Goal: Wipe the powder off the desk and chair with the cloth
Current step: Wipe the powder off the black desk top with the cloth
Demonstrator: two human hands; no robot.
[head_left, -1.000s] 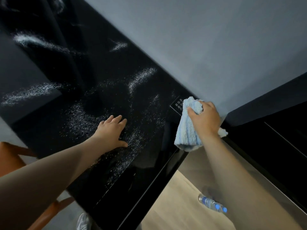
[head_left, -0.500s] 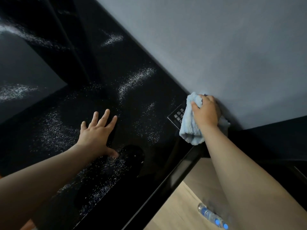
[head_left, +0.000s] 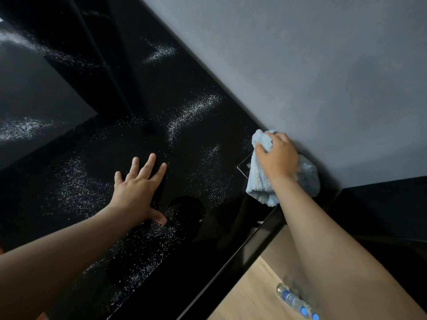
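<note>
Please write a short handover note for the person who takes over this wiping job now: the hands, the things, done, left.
Left hand: open, flat on the black desk, in the powder.
Right hand: grips the blue cloth at the desk corner by the wall.
Done: no wiped strip visible.
Left: wipe the whole desk, then the chair, too little in view to judge.

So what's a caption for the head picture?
Right hand grips blue cloth by the wall; left hand presses flat on powdery black desk.
</note>
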